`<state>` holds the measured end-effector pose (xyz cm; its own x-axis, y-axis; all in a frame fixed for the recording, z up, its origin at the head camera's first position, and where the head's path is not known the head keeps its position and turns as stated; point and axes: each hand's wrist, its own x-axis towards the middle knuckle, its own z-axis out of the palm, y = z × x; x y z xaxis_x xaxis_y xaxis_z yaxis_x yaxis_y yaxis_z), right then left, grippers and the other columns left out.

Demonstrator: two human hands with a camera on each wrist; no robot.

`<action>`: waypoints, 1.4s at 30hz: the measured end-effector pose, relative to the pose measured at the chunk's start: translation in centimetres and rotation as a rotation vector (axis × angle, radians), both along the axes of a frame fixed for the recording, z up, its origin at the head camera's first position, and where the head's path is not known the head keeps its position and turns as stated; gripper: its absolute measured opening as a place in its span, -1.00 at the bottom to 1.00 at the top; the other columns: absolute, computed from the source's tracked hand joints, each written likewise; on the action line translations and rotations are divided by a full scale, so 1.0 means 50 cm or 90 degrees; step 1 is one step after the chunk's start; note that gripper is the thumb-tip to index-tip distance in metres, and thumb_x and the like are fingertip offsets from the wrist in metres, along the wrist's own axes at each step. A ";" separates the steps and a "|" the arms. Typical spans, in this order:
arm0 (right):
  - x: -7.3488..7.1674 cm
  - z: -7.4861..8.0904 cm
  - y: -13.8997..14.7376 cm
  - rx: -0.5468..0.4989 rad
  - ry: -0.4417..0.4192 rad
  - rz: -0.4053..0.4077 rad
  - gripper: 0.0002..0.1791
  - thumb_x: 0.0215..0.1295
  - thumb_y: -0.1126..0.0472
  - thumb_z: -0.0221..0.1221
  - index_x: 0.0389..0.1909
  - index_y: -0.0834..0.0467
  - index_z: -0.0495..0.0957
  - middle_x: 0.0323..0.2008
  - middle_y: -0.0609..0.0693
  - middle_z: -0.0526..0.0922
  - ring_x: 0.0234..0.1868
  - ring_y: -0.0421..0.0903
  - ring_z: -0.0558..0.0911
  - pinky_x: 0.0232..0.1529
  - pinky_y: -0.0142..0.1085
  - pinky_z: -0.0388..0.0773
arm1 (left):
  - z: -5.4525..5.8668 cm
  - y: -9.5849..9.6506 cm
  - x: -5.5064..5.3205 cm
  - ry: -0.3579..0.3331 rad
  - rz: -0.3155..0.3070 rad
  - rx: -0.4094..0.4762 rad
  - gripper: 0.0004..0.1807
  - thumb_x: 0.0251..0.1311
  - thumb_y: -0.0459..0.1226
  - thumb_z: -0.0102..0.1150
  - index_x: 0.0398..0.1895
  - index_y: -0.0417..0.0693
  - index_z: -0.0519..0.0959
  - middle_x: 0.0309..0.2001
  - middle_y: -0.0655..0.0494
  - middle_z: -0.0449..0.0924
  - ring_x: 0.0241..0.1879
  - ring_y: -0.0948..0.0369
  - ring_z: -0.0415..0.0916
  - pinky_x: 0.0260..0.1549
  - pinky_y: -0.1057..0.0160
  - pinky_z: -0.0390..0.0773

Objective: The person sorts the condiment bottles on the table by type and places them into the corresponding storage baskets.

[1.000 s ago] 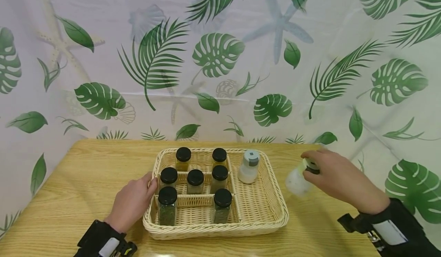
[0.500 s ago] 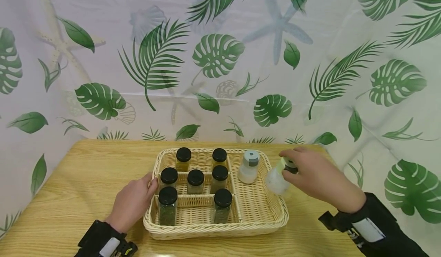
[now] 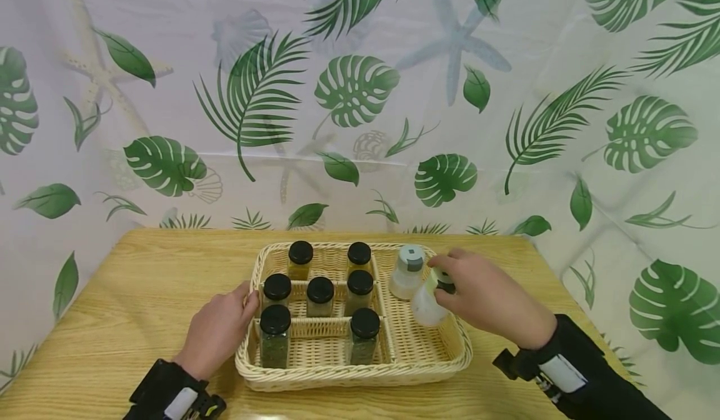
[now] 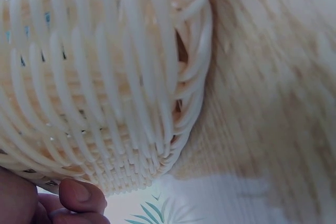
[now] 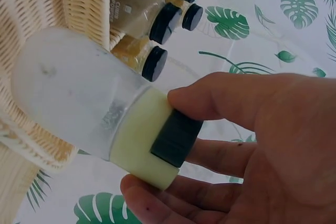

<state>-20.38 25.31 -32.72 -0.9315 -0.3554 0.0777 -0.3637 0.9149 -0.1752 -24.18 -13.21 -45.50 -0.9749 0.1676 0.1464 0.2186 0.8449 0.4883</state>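
Observation:
My right hand point(image 3: 495, 298) pinches the yellow-green and black cap of a seasoning shaker point(image 3: 426, 307) with a clear body and white contents. In the right wrist view the shaker point(image 5: 68, 87) is tilted, thumb on one side of the cap and fingers on the other. It overlaps the right compartment of a woven basket point(image 3: 337, 379) in the head view. Behind it in that compartment stands a shaker with a grey-white cap point(image 3: 409, 267). At the basket's left rim, my left hand point(image 3: 216, 332) grips the wicker; in the left wrist view its curled fingers point(image 4: 79, 195) show beside the weave.
Several black-lidded spice jars point(image 3: 320, 295) stand in the basket's left compartments; one jar point(image 5: 128, 11) bears a cumin powder label. The basket sits on a wooden table point(image 3: 163, 270). A leaf-patterned cloth point(image 3: 360, 126) hangs behind the table.
My right hand has carried the shaker leftward from beside the basket to over its right compartment. The left hand has stayed at the rim.

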 end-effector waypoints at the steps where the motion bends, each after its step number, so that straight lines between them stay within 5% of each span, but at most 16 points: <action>1: 0.000 -0.003 -0.003 -0.002 -0.001 0.002 -0.57 0.27 0.23 0.28 0.16 0.22 0.59 -0.30 -0.04 0.52 -0.42 -0.17 0.39 -0.45 -0.34 0.36 | 0.000 0.000 0.000 0.000 0.000 0.000 -0.70 0.57 -0.13 -0.17 -0.22 -0.06 0.52 -0.71 0.14 0.28 -0.72 0.21 0.26 -0.68 0.23 0.16; 26: -0.010 -0.072 -0.041 0.049 -0.040 -0.018 -0.55 0.18 0.23 0.38 0.11 0.21 0.63 -0.28 -0.01 0.56 -0.39 -0.17 0.43 -0.40 -0.32 0.39 | -0.004 -0.001 -0.004 -0.003 0.003 -0.001 -0.67 0.58 -0.10 -0.19 -0.35 -0.02 0.44 -0.70 0.15 0.23 -0.73 0.21 0.23 -0.68 0.25 0.10; 42: -0.003 -0.087 -0.049 0.058 0.007 -0.022 -0.50 0.22 0.16 0.34 0.20 0.13 0.60 -0.25 -0.04 0.57 -0.36 -0.17 0.41 -0.45 -0.34 0.36 | -0.005 -0.003 -0.003 -0.001 -0.001 0.006 -0.67 0.59 -0.09 -0.21 -0.15 -0.05 0.53 -0.71 0.16 0.27 -0.72 0.22 0.27 -0.68 0.23 0.16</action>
<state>-20.53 22.86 -37.08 -0.9426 -0.3292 0.0560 -0.3331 0.9389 -0.0865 -24.31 -13.35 -45.76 -0.9749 0.1672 0.1467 0.2188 0.8404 0.4959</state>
